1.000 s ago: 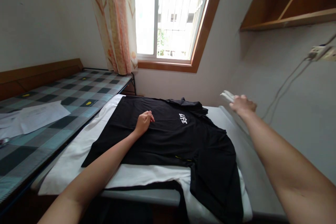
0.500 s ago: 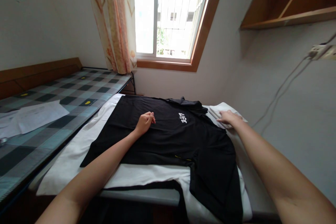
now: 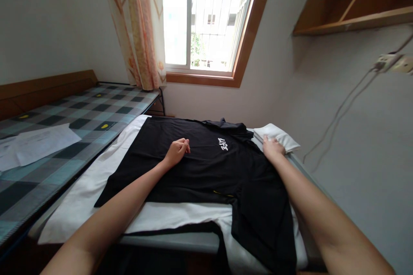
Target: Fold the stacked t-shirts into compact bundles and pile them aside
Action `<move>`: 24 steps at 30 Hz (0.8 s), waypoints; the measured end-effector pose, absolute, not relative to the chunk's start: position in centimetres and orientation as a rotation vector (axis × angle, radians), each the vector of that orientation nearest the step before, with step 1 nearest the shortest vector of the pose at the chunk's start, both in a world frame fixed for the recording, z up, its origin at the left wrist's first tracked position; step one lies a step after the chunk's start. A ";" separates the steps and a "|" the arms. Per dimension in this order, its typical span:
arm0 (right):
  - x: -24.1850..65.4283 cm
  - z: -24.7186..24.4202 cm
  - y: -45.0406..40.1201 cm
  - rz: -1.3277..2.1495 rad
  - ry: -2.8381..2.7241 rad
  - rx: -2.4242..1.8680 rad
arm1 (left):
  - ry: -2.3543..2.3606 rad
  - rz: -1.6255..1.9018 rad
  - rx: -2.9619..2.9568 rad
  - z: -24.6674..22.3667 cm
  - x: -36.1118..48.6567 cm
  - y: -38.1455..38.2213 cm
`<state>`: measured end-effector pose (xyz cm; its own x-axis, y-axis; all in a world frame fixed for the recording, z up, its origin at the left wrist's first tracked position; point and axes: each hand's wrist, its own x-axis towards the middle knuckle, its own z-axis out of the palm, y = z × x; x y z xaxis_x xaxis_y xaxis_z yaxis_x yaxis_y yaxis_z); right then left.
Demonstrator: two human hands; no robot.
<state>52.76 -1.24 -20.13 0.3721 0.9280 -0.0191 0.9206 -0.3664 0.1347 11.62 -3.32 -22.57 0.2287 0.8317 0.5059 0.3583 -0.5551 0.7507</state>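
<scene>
Head view: black shirt [image 3: 196, 176] laid out over white fabric [image 3: 180, 215]. Left hand [image 3: 177, 152] placed over shirt, fingers curled closed. Folded white cloth [image 3: 283, 135], beside shirt, touched by right hand [image 3: 272, 148]; whether gripped by its fingers cannot be told.

Papers [image 3: 45, 144] on checked mattress [image 3: 32, 189]

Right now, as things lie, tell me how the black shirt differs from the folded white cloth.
The black shirt is spread out flat, while the white cloth is folded into a compact bundle. The shirt covers far more area than the cloth. The shirt bears white lettering; the visible part of the cloth looks plain. Both look like fabric, and they lie close together.
</scene>
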 end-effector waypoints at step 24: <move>52.6 -19.4 -0.9 0.172 1.732 2.492 | 1.119 1.088 2.104 -23.0 11.7 -3.1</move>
